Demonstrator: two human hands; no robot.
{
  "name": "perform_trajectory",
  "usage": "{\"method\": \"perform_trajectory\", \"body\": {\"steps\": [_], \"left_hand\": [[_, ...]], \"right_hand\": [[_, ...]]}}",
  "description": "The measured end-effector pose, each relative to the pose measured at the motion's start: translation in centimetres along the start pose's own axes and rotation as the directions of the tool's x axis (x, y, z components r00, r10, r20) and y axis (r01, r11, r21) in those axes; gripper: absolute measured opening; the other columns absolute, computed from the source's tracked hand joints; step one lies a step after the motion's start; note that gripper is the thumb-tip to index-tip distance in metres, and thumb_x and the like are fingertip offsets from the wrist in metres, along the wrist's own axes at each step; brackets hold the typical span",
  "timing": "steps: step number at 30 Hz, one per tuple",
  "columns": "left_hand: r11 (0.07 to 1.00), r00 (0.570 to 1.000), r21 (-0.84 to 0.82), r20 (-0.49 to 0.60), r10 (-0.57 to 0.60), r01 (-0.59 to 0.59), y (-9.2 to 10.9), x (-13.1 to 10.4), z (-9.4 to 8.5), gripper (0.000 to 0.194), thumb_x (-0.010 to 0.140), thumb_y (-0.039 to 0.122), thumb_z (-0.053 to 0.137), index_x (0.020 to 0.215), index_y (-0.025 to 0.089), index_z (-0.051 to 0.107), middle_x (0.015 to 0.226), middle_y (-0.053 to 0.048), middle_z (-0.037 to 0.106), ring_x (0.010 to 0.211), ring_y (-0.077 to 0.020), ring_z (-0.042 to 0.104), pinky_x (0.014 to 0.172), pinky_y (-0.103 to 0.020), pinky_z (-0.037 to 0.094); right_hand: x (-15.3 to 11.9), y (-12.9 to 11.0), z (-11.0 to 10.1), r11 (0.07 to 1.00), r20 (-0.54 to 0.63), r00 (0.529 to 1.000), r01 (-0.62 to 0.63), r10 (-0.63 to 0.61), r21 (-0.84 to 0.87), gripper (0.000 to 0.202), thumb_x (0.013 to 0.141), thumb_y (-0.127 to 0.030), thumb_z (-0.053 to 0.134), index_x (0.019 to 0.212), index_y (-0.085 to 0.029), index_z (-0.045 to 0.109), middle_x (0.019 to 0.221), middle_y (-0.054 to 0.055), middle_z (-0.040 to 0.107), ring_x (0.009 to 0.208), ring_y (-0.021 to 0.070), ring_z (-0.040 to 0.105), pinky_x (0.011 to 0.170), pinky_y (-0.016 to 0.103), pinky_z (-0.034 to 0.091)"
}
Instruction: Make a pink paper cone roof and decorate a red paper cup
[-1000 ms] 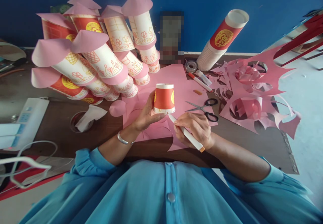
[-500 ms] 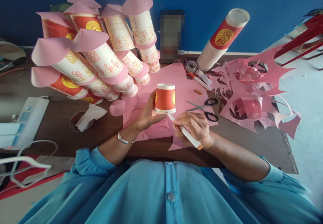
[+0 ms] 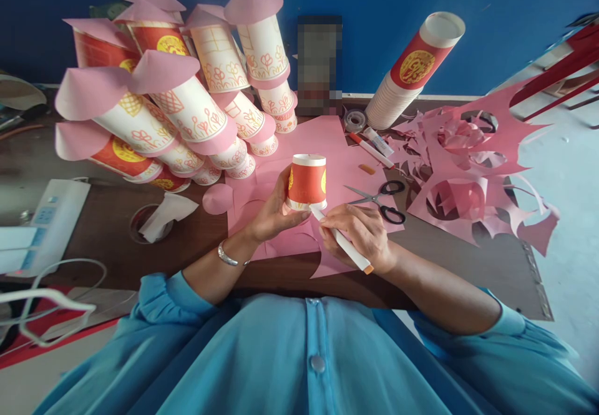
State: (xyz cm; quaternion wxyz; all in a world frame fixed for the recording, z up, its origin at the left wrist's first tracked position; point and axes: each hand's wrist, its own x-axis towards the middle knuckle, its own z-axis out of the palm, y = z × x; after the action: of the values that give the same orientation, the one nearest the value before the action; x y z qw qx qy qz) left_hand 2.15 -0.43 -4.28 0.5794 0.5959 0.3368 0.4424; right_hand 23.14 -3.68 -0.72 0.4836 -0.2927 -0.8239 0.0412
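A red and white paper cup (image 3: 308, 179) with yellow emblems is held upright by my left hand (image 3: 275, 210), fingers wrapped round its left side and thumb along the bottom. My right hand (image 3: 356, 235) grips a white marker (image 3: 349, 248) with an orange end. The marker's tip meets the cup's white lower band, where small yellowish marks show. Pink paper sheets (image 3: 327, 137) lie beneath both hands. Beyond my right hand rest scissors (image 3: 377, 199) with black handles, blades pointing left, and an orange marker cap (image 3: 367, 169).
Several cup towers (image 3: 194, 106) with pink cone roofs stand at the left. A leaning stack of cups (image 3: 397, 93), a tape roll (image 3: 354, 121), a red and white marker (image 3: 371, 151) and pink paper scraps (image 3: 461, 181) occupy the right. A power strip (image 3: 52, 221) lies far left.
Very little differs. The marker's tip has risen slightly on the cup's lower band, and the camera view has shifted a touch. Both hands keep their hold.
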Motion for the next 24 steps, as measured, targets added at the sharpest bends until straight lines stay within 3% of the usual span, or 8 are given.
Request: {"method": "perform_trajectory", "body": {"steps": [7, 15, 24], "left_hand": [[0.999, 1.0, 0.044, 0.011, 0.016, -0.017, -0.24, 0.08, -0.17, 0.079, 0.087, 0.046, 0.087, 0.153, 0.031, 0.047, 0.154, -0.012, 0.054, 0.143, -0.0378, 0.053, 0.119, -0.058, 0.048], [0.999, 0.998, 0.03, 0.036, 0.043, -0.044, -0.28, 0.24, -0.16, 0.075, 0.088, 0.041, 0.086, 0.152, 0.034, 0.048, 0.153, -0.008, 0.053, 0.144, -0.0372, 0.051, 0.12, -0.06, 0.045], [0.985, 0.999, -0.169, -0.032, -0.042, 0.036, -0.72, 0.17, -0.11, 0.067, 0.087, 0.046, 0.085, 0.146, 0.039, 0.055, 0.142, -0.003, 0.06, 0.133, -0.0312, 0.056, 0.113, -0.053, 0.049]], "right_hand": [[-0.02, 0.07, -0.09, 1.0, 0.019, 1.0, -0.005, 0.005, 0.003, 0.024, 0.093, -0.007, 0.065, 0.11, -0.024, 0.06, 0.081, -0.001, 0.075, 0.065, 0.016, 0.073, 0.062, 0.027, 0.06], [0.15, 0.02, -0.27, 1.0, -0.011, 1.0, 0.017, -0.017, 0.025, 0.022, 0.093, -0.007, 0.065, 0.108, -0.023, 0.06, 0.08, 0.0, 0.075, 0.063, 0.0167, 0.074, 0.059, 0.028, 0.061], [0.39, -0.04, -0.62, 0.996, -0.003, 0.999, 0.049, -0.049, 0.077, 0.021, 0.093, -0.01, 0.066, 0.109, -0.024, 0.061, 0.08, -0.001, 0.075, 0.062, 0.0156, 0.074, 0.055, 0.026, 0.06]]}}
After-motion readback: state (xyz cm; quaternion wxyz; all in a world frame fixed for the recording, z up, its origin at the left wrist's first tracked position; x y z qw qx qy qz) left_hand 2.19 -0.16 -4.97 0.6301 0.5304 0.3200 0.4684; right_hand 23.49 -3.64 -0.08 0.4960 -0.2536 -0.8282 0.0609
